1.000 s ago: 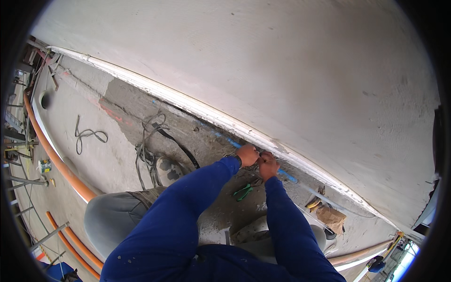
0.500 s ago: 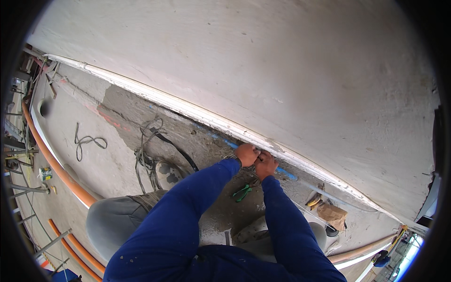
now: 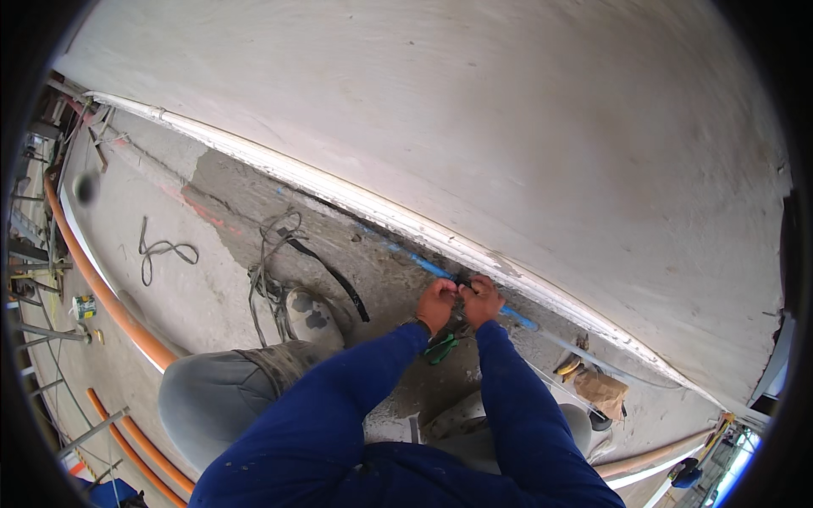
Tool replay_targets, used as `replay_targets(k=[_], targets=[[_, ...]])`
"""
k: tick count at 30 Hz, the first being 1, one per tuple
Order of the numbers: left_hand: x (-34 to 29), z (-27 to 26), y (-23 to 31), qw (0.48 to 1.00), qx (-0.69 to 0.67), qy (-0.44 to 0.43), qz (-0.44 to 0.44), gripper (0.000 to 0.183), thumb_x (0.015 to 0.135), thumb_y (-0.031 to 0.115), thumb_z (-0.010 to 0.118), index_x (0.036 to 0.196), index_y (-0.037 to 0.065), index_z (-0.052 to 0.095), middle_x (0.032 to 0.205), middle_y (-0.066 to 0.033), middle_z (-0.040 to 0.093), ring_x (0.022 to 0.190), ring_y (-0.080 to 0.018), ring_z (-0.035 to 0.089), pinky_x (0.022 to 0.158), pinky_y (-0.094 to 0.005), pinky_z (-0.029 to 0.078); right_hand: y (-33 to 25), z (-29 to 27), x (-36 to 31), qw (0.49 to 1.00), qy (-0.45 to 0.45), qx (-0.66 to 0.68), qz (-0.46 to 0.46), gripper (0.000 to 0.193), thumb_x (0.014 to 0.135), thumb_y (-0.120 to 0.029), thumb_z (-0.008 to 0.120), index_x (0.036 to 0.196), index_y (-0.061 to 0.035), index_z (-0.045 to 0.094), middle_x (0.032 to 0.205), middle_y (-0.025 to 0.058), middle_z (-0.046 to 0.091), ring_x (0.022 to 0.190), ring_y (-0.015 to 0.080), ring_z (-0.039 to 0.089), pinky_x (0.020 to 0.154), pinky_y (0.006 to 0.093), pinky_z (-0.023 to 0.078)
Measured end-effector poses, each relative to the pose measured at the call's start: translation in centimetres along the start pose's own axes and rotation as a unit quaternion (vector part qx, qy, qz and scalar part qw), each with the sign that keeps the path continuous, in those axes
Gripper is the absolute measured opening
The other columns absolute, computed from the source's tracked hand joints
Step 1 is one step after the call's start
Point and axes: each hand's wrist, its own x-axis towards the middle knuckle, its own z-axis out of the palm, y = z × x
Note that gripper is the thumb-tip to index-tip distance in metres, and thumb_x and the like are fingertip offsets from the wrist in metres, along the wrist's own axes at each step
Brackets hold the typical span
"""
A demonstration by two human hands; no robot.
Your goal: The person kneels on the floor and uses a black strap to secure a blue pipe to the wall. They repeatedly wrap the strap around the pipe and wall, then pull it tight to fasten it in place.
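Note:
My left hand (image 3: 435,306) and my right hand (image 3: 481,301) are close together at the foot of the wall, fingers pinched inward. Between their fingertips is something small and dark, too hidden to name. Just beyond them a blue pipe (image 3: 428,266) lies along the base of the wall; its other stretch shows to the right of my right hand. A green-handled hand tool (image 3: 440,349), its kind unclear, lies on the floor below my left hand, partly behind my wrist.
A pale wall (image 3: 406,110) rises ahead, with a white strip (image 3: 356,200) along its foot. Grey cord and a black strap (image 3: 334,275) lie left of my hands, near my boot (image 3: 309,318). At right sits a brown paper bag (image 3: 601,389). Orange pipe (image 3: 114,296) curves along the left.
My left hand has drawn back toward me from the pipe and turned, its fingertips now meeting those of my right hand. My right hand has shifted only slightly.

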Motion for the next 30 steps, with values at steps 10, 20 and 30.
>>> replay_targets(k=[10,20,30], targets=[[-0.6,1.4,1.2,0.978,0.161,0.055,0.121,0.043,0.091,-0.006,0.062,0.133,0.001,0.063,0.106,-0.0133,0.068,0.098,-0.0257,0.070,0.087,-0.0378,0.057,0.3,0.0,0.8,0.999,0.029,-0.010,-0.021,0.025,0.084,-0.040,0.080,0.088,-0.0152,0.084,0.128,0.0009,0.074,0.123,0.0273,0.064,0.111,0.0493,0.033],[-1.7,-0.6,5.7,0.936,0.316,-0.026,0.154,0.053,0.082,0.003,0.071,0.135,0.005,0.065,0.119,-0.0191,0.064,0.106,-0.0394,0.068,0.087,-0.0471,0.057,1.0,-0.7,1.3,0.999,-0.031,-0.012,-0.013,0.041,0.086,-0.046,0.081,0.110,-0.0137,0.083,0.132,0.0029,0.074,0.133,0.0269,0.058,0.114,0.0524,0.031],[0.2,0.0,4.7,0.942,0.313,0.008,0.120,0.047,0.084,0.009,0.077,0.130,0.009,0.068,0.113,-0.0140,0.066,0.099,-0.0360,0.068,0.086,-0.0469,0.056,1.1,-0.1,1.0,1.000,-0.008,0.000,-0.013,0.029,0.088,-0.042,0.079,0.094,-0.0143,0.084,0.134,0.0041,0.072,0.129,0.0278,0.062,0.113,0.0505,0.030]])
